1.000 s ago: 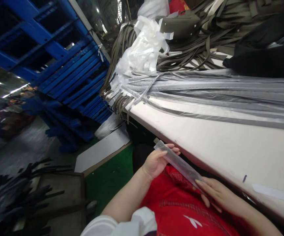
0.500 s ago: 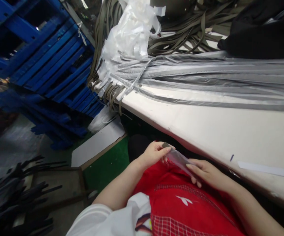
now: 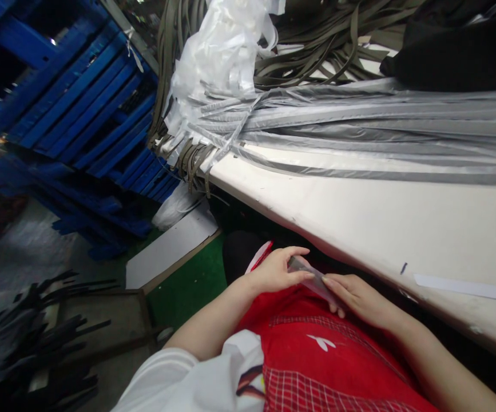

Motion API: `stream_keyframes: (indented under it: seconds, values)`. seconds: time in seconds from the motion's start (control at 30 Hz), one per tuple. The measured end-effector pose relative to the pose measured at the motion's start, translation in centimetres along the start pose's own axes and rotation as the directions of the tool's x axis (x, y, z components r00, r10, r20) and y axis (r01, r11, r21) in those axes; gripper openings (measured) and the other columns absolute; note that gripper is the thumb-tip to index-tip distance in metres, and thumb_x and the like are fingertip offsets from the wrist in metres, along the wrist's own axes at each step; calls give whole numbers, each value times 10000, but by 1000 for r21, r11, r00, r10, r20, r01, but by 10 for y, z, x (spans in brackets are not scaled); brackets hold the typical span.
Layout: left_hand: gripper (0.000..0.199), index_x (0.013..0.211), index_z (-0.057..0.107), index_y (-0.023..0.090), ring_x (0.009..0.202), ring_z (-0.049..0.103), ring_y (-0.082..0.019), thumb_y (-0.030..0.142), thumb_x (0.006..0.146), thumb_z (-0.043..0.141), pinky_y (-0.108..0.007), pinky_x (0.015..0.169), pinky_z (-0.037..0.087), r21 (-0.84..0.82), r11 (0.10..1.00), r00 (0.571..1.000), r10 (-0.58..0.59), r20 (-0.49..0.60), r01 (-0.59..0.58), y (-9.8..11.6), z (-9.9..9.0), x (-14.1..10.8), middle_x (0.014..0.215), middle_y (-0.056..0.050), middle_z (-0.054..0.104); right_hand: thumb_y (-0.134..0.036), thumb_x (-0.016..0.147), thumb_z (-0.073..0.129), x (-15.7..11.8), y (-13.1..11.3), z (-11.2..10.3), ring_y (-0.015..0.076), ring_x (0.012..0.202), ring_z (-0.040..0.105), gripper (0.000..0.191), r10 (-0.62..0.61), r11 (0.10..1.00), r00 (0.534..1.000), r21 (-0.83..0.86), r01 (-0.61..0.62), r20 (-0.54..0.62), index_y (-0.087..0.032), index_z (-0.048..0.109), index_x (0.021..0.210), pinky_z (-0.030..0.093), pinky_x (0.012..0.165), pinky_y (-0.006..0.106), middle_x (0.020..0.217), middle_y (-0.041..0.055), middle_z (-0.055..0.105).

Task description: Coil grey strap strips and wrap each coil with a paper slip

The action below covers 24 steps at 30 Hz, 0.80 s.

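Observation:
A short grey strip (image 3: 315, 281) with a shiny, see-through look lies between my two hands, just above the red apron (image 3: 303, 332). My left hand (image 3: 276, 270) is at its upper left end, thumb on the strip and index finger stretched out over it. The right hand (image 3: 353, 294) pinches the strip's lower right part between thumb and fingers. Some fingertips are hidden beneath the strip.
Long grey strips (image 3: 359, 123) run along the white table (image 3: 350, 217). White plastic (image 3: 217, 63) and dark olive straps (image 3: 337, 57) lie at its far left end, black cloth (image 3: 457, 51) behind. Blue pallets (image 3: 80, 109) stand left; dark strips (image 3: 28, 337) lie lower left.
My left hand has slid down along the strip toward the right hand, and its index finger has straightened. A red and white edge now shows behind the left wrist. The view has shifted slightly.

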<state>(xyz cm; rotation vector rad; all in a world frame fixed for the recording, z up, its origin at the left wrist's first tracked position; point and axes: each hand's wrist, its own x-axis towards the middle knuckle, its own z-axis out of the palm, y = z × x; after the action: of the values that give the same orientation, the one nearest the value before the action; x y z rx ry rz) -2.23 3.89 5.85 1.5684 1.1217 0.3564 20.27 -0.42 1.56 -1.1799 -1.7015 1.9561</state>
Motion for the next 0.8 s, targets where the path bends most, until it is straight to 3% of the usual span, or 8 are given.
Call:
stream_keyframes:
  seconds: [0.17,0.27,0.4,0.5,0.57,0.6,0.7,0.8]
  values:
    - [553,1388,468,136,650,667,-161,384,899,541,-293,670,531,51,997,995,-59,83,55,-2,5,-2,867,-79,735,-615,966,276,2,1,0,135,515,582,554,6,1000,999,13,-5,-41,-175,583,829,457,543,255,650,22,652]
    - [509,1358,508,161,834,689,-188,367,894,547,-322,802,529,119,993,998,-10,55,3,1,-1,-1,959,-84,739,-609,968,271,2,-2,-2,127,467,549,530,27,999,999,-41,-29,-47,-196,539,772,433,504,248,614,1,628]
    - [380,1201,627,175,968,669,-197,385,896,542,-298,847,510,153,988,995,19,102,-35,11,-14,6,1078,-95,721,-566,980,284,5,-10,-2,129,472,536,516,-11,973,999,-230,1,-43,-208,515,690,410,528,254,586,-4,619]
    - [287,880,724,204,739,672,-162,432,889,551,-250,710,505,207,978,967,-13,254,-41,12,-18,11,809,-29,734,-508,979,345,11,-17,0,142,541,538,493,-116,915,993,-392,95,-29,-205,560,654,378,572,265,579,1,613]
    - [400,654,697,195,489,580,-119,512,864,572,-214,542,453,164,986,902,-88,422,20,10,-20,12,543,9,628,-485,965,390,15,-21,-1,142,550,519,467,-146,896,989,-427,124,-18,-198,593,657,353,558,265,585,2,609]
    - [453,610,687,190,403,511,-100,557,851,573,-204,469,408,112,990,843,-135,520,90,9,-22,11,467,20,561,-483,949,428,17,-22,-3,140,557,516,441,-155,898,988,-418,135,-14,-191,613,674,349,552,261,602,3,615]
    - [468,722,740,192,326,376,-72,620,824,582,-195,369,290,-46,941,648,-194,736,334,9,-27,5,429,41,454,-499,814,641,16,-26,-11,152,630,560,330,-189,928,982,-322,187,27,-170,668,801,387,572,245,718,12,666]
    - [419,849,760,195,362,426,-89,594,795,645,-208,397,351,-135,880,563,-167,809,455,6,-29,-1,460,38,474,-384,684,769,13,-33,-16,184,749,621,360,-232,931,969,-270,246,80,-181,676,967,452,665,250,884,24,711]
